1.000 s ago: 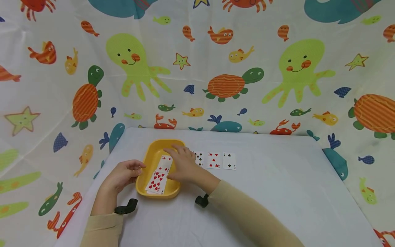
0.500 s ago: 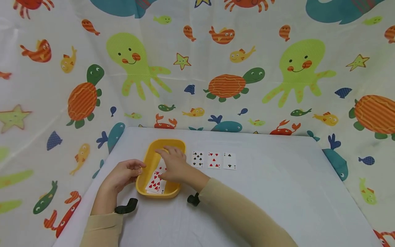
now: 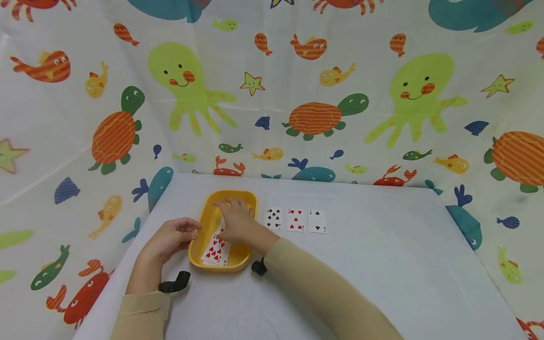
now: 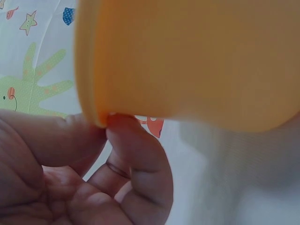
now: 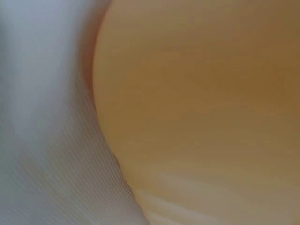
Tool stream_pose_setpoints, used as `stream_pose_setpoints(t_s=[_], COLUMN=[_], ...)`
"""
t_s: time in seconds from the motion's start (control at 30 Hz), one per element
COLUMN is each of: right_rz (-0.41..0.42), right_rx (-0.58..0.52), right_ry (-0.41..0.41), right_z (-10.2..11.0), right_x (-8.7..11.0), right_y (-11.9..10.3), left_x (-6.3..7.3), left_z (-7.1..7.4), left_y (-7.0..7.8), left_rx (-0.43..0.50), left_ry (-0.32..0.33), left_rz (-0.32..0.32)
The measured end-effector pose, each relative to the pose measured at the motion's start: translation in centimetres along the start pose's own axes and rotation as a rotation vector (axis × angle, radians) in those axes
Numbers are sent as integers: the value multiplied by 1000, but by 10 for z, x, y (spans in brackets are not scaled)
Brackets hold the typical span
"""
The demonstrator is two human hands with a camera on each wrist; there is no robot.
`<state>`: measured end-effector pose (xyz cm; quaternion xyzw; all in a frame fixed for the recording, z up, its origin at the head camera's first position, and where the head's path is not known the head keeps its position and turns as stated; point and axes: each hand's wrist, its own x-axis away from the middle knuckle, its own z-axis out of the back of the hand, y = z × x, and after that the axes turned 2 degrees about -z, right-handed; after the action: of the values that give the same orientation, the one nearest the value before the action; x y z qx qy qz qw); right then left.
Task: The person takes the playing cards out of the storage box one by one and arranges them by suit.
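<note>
A yellow tray stands on the white cloth, with playing cards inside it. My left hand pinches its left rim between thumb and finger, as the left wrist view shows with the tray wall filling the top. Over the tray, my right hand reaches down with fingers and thumb spread apart. It partly covers a diamonds card; whether the fingertips touch that card is hidden. Below lies a hearts card, overlapping another card. In the right wrist view the blurred tray side hides the hand.
Right of the tray, three face-up cards lie in a row: a spades card, a hearts card and a clubs card. A cloth printed with sea animals hangs behind the table.
My right hand has moved left, deeper over the tray, covering more of the diamonds card and uncovering the spades card in the row. My left hand keeps its place on the rim.
</note>
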<state>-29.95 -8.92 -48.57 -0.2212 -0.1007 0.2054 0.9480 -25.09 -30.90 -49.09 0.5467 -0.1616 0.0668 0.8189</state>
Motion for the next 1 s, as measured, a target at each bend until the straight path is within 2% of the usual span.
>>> stream_pose_setpoints(t_s=[0.17,0.47,1.0], right_rz=[-13,17,9], right_rx=[31,119,83], right_ry=[-6,-7,-72], right_z=[-5,-15,-20], right_x=[-5,-4,6], right_y=[2,5,6], left_x=[2,7,21], left_z=[-2,-6,-14], left_y=[-1,-2,-4], left_rx=[-1,9,11], left_ry=[9,27,48], left_rz=[-1,7,20])
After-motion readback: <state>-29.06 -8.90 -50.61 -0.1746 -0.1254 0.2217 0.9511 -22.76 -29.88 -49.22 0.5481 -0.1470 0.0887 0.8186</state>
